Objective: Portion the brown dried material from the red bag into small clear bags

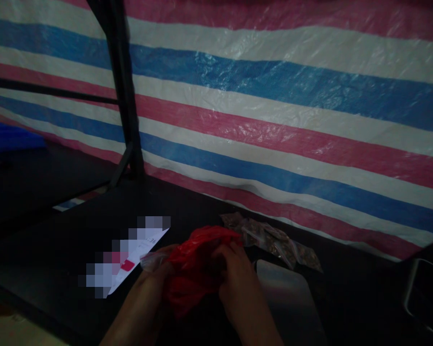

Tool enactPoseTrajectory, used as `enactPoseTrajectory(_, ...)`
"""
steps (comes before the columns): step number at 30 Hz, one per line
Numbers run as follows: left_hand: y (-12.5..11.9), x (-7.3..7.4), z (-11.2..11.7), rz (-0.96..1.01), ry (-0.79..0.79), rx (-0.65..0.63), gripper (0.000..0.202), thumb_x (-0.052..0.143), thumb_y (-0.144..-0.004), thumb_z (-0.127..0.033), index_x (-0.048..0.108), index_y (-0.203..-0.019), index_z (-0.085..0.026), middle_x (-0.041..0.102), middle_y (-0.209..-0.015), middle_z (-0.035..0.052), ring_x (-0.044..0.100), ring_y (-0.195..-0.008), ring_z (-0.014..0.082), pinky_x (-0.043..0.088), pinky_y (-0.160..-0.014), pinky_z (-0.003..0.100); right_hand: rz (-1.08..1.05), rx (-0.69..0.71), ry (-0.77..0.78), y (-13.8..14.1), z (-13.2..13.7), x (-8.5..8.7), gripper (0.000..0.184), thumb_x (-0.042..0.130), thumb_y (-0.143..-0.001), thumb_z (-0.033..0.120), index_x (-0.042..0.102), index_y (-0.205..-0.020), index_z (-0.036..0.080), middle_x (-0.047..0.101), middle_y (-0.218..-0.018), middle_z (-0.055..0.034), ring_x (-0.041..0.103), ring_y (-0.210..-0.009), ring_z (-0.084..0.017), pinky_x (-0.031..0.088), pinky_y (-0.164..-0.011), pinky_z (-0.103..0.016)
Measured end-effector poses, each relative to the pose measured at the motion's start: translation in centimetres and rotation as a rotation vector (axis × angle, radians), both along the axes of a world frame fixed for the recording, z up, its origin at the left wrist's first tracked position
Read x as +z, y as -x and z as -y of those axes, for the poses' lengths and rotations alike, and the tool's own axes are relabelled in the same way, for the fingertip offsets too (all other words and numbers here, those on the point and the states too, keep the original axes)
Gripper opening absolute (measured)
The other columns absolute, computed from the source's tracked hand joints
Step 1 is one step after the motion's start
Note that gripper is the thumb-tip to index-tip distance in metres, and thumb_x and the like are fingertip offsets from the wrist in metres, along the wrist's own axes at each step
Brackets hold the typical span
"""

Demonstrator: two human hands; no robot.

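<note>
A crumpled red plastic bag [193, 274] is between my two hands above the dark table. My left hand [158, 274] grips its left side, fingers closed and partly hidden by the bag. A piece of clear plastic [153, 260] pokes out beside that hand's fingers. On the other side, my right hand [234, 269] has its fingers curled on the bag's right edge, near its opening. Behind the bag lie several small clear zip bags [274, 240] with brownish contents, overlapping in a row.
A flat silvery plate-like thing [288, 293] lies right of my right hand. Left of my hands is a pale, partly blurred-out sheet or screen [140, 252]. A striped tarp [274, 120] hangs behind, with a dark metal post [124, 96]. A dark light-rimmed tray-like object [427, 293] sits at right.
</note>
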State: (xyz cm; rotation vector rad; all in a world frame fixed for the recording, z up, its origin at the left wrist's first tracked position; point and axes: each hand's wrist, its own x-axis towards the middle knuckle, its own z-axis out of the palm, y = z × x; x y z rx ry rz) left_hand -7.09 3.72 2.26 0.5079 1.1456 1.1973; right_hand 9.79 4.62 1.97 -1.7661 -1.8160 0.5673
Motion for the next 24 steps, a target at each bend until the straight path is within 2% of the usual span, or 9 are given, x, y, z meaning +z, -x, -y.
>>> enactPoseTrajectory(4,-0.9,1.1,-0.1,0.119,0.06,0.026,0.039,0.067,-0.083,-0.016,0.069,-0.121,-0.024,0.081,-0.095,0.0035,0.081,-0.082,0.0255,0.065,-0.07,0.034,-0.03,-0.001,0.017,0.5,0.3,0.2,0.059,0.05,-0.066,-0.012,0.071,-0.108,0.024,0.068,-0.131,-0.0061,0.063,-0.126,-0.026,0.048,-0.106,-0.039)
enactPoseTrajectory(7,-1.0,1.0,-0.3,0.123,0.063,0.064,0.042,0.063,-0.08,-0.013,0.068,-0.121,-0.023,0.08,-0.092,0.0029,0.081,-0.081,0.0249,0.065,-0.069,0.034,-0.127,0.027,0.034,0.8,0.5,0.5,0.058,0.052,-0.067,-0.011,0.072,-0.109,0.023,0.071,-0.127,-0.0062,0.067,-0.122,-0.025,0.049,-0.105,-0.038)
enactPoseTrajectory(13,0.1,-0.4,-0.9,-0.083,-0.059,0.06,0.041,0.069,-0.078,-0.016,0.065,-0.118,-0.024,0.078,-0.091,0.0028,0.08,-0.08,0.026,0.064,-0.064,0.032,-0.426,0.035,0.102,0.0,0.5,0.3,0.05,0.053,-0.075,-0.008,0.074,-0.108,0.023,0.078,-0.11,-0.0028,0.073,-0.106,-0.021,0.054,-0.093,-0.031)
enactPoseTrajectory(16,0.9,-0.1,-1.3,-0.224,-0.107,-0.013,0.051,0.08,-0.067,-0.012,0.063,-0.113,-0.025,0.078,-0.091,0.0027,0.08,-0.077,0.0274,0.064,-0.061,0.031,-0.484,0.008,0.135,-0.7,0.3,0.3,0.047,0.052,-0.079,-0.006,0.073,-0.111,0.022,0.078,-0.111,-0.0034,0.074,-0.107,-0.02,0.053,-0.095,-0.032)
enactPoseTrajectory(18,1.4,0.3,-1.3,-0.275,-0.181,-0.077,0.067,0.089,-0.06,-0.013,0.06,-0.118,-0.028,0.079,-0.098,0.0027,0.08,-0.08,0.0291,0.066,-0.063,0.034,-0.486,-0.002,0.13,-1.1,0.2,0.3,0.044,0.052,-0.082,-0.003,0.072,-0.113,0.022,0.078,-0.113,-0.0048,0.074,-0.108,-0.021,0.054,-0.097,-0.033)
enactPoseTrajectory(20,2.1,0.9,-1.2,-0.292,-0.248,-0.104,0.08,0.096,-0.057,-0.02,0.057,-0.125,-0.031,0.079,-0.106,0.0033,0.081,-0.088,0.0312,0.068,-0.068,0.037,-0.455,-0.016,0.117,-1.4,0.2,0.3,0.042,0.052,-0.083,-0.001,0.071,-0.113,0.022,0.078,-0.112,-0.0055,0.074,-0.107,-0.021,0.054,-0.096,-0.034)
enactPoseTrajectory(22,3.0,1.4,-1.1,-0.303,-0.26,-0.069,0.082,0.1,-0.055,-0.03,0.058,-0.126,-0.034,0.078,-0.113,0.0037,0.079,-0.099,0.0316,0.067,-0.073,0.034,-0.431,-0.022,0.103,-1.6,0.1,0.2,0.042,0.052,-0.083,0.0,0.071,-0.113,0.022,0.078,-0.112,-0.0058,0.074,-0.106,-0.021,0.055,-0.096,-0.034)
enactPoseTrajectory(24,4.1,1.6,-1.2,-0.298,-0.269,0.039,0.073,0.101,-0.054,-0.032,0.065,-0.118,-0.033,0.077,-0.116,0.0026,0.076,-0.109,0.0294,0.065,-0.076,0.027,-0.429,-0.01,0.096,-1.7,0.0,-0.1,0.043,0.052,-0.083,0.001,0.07,-0.115,0.022,0.077,-0.114,-0.0063,0.074,-0.108,-0.022,0.055,-0.097,-0.035)
